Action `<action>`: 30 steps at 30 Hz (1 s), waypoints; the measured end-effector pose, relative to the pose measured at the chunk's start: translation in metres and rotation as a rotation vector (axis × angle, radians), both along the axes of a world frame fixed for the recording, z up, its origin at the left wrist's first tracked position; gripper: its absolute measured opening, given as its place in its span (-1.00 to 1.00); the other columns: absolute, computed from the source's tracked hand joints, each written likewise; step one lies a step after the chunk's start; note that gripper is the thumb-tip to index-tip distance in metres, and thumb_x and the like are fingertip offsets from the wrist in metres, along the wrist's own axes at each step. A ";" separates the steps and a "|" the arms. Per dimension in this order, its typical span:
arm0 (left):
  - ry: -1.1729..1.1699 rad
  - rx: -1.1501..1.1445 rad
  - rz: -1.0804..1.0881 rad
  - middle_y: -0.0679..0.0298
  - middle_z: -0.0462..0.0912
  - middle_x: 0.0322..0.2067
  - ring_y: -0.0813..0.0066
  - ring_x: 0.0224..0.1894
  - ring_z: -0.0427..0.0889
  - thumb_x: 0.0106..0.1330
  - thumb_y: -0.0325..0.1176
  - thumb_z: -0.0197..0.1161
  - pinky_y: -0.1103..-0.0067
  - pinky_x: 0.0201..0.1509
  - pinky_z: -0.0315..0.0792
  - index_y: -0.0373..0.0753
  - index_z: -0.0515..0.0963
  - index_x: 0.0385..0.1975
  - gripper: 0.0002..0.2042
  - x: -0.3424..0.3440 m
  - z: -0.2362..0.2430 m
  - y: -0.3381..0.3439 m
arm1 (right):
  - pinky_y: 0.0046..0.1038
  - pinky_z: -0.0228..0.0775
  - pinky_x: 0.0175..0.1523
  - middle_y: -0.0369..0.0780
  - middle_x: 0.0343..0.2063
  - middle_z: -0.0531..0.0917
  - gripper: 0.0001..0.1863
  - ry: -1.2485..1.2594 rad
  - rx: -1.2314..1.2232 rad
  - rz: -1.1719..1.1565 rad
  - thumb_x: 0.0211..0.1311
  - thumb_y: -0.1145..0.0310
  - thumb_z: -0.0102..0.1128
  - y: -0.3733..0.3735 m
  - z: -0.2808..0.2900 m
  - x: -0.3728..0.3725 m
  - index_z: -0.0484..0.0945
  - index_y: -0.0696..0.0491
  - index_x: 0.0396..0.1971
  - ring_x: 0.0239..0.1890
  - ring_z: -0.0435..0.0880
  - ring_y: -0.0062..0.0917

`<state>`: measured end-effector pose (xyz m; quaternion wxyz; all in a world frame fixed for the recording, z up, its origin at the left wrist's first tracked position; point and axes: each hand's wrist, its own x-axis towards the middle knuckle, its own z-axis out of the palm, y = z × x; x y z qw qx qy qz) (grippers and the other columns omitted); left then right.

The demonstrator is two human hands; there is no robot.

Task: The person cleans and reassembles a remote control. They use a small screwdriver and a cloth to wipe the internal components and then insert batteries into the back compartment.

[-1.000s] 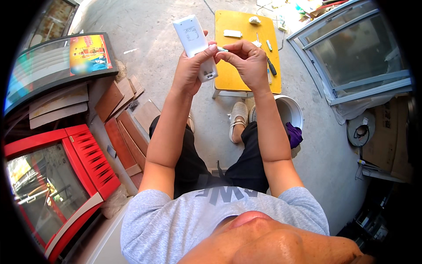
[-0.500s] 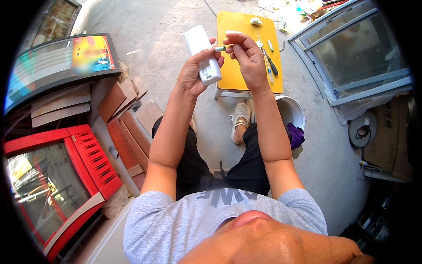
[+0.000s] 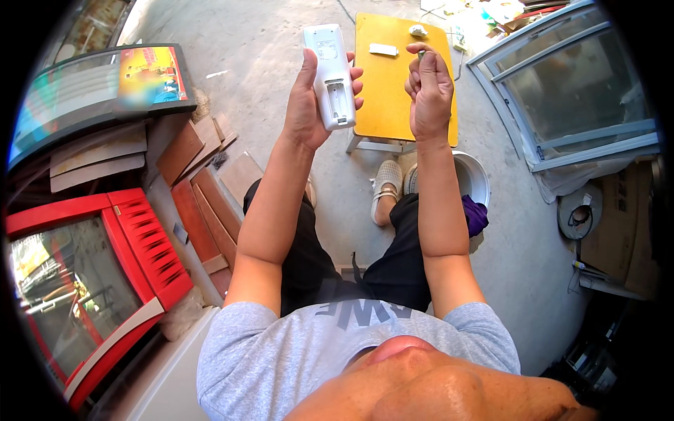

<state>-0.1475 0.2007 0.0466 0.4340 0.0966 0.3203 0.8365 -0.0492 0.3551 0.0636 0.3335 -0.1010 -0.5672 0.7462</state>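
My left hand (image 3: 307, 105) is wrapped round a white remote control (image 3: 327, 59), its back turned up. The battery compartment (image 3: 338, 98) at the remote's near end is uncovered, and no battery shows in it. To the right, over a yellow-topped stool (image 3: 382, 91), my right hand (image 3: 428, 91) is closed, with thumb and forefinger pinching a small green battery (image 3: 422, 55) that is mostly hidden by the fingers. A flat white battery cover (image 3: 383, 49) lies on the stool, left of my right hand.
A small white lump (image 3: 418, 31) sits on the stool's far edge. Below it stands a white bucket (image 3: 476, 175) with purple cloth (image 3: 474, 215). Wooden boards (image 3: 210, 217) and a red-framed cabinet (image 3: 133, 245) are at left; a framed glass window (image 3: 569, 84) leans at right.
The battery at my left thumb is now in my right hand, which has moved right, away from the remote. The remote has turned more upright, and its compartment shows.
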 end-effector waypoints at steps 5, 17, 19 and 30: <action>0.037 0.063 0.000 0.17 0.60 -0.19 0.45 -0.23 0.64 0.37 0.37 -0.27 0.48 -0.19 0.61 -0.36 0.30 0.22 -0.18 -0.006 -0.002 -0.003 | -0.74 0.29 -0.44 -0.42 -0.52 0.49 -0.75 -0.177 0.224 -0.013 0.47 0.34 -0.01 -0.011 0.006 0.000 0.64 0.10 -0.10 -0.54 0.39 -0.81; 0.132 -0.036 0.091 0.18 0.62 -0.18 0.43 -0.15 0.64 0.32 0.45 -0.56 0.50 -0.08 0.57 -0.26 0.34 0.21 -0.10 -0.008 0.006 -0.006 | -0.58 0.51 -0.26 -0.26 -0.31 0.72 -0.81 -0.140 0.723 0.112 0.17 0.50 0.31 -0.033 0.021 0.008 0.71 0.06 -0.20 -0.31 0.67 -0.62; 0.142 -0.065 0.087 0.18 0.62 -0.18 0.41 -0.11 0.63 0.33 0.44 -0.58 0.49 -0.02 0.54 -0.26 0.34 0.21 -0.10 -0.006 0.006 -0.005 | -0.57 0.51 -0.27 -0.25 -0.32 0.71 -0.80 -0.130 0.780 0.094 0.14 0.52 0.33 -0.036 0.020 0.006 0.72 0.06 -0.21 -0.32 0.67 -0.61; 0.125 -0.094 0.045 0.13 0.60 -0.14 0.37 -0.05 0.60 0.34 0.42 -0.60 0.49 0.09 0.48 -0.34 0.32 0.20 -0.09 0.002 0.005 0.002 | -0.58 0.60 -0.18 -0.18 -0.32 0.74 -0.82 -0.165 0.457 0.059 0.08 0.52 0.39 -0.047 0.004 0.000 0.70 0.14 -0.27 -0.30 0.73 -0.59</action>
